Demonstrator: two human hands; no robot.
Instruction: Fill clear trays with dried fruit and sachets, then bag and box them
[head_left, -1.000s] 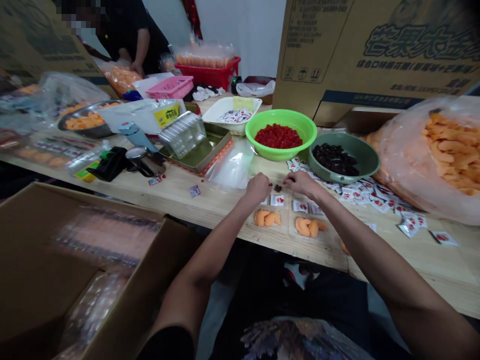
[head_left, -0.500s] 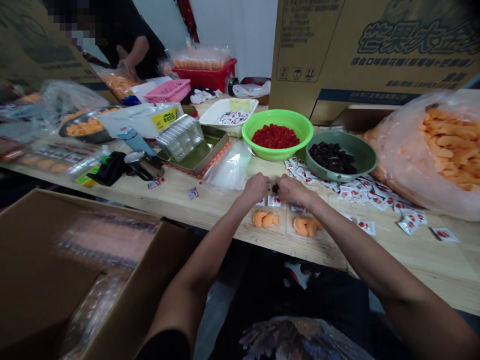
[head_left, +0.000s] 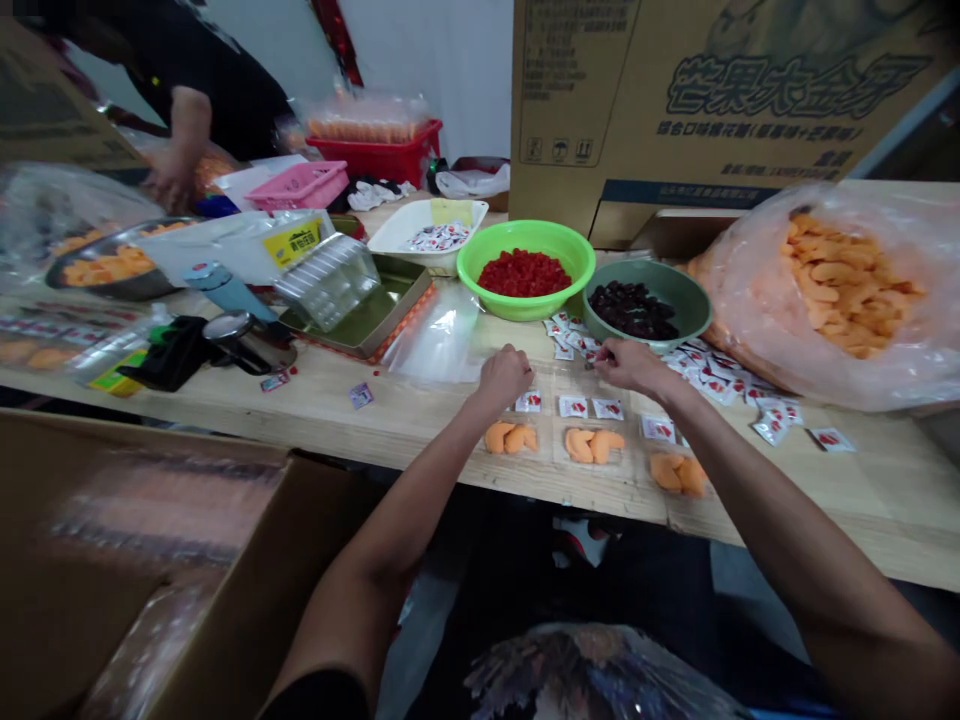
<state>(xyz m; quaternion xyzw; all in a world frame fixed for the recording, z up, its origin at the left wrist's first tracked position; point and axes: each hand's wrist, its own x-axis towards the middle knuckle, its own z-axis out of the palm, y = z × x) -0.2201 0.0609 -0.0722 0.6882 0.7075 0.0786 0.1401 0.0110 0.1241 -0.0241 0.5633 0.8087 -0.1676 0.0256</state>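
I can't tell what, if anything, my nearly closed left hand (head_left: 506,378) or right hand (head_left: 628,366) grips; the dark-green bowl (head_left: 691,302) sits beyond, probably for reach.

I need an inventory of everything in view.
Large bag: one, translucent, right
Clear trays: at least three, transparent, front centre
Orange pieces: many, orange, in bag, trays
Sachets: many, white and red, centre right
Basin: one, bright green, centre
Red pieces: many, red, in basin
Bowl: one, dark green, beside basin
Dark pieces: many, blackish, in bowl
Tub: one, white, back centre
Tin: one, olive, centre left
Cup: one, silver, left
Bottle: one, light blue, left
Crate: one, red, back
Basket: one, pink, back
Cardboard boxes: at least three, brown, back, left
Other person: one, dark top, back left
Left hand: one, bare, at trays
Right hand: one, bare, near bowl
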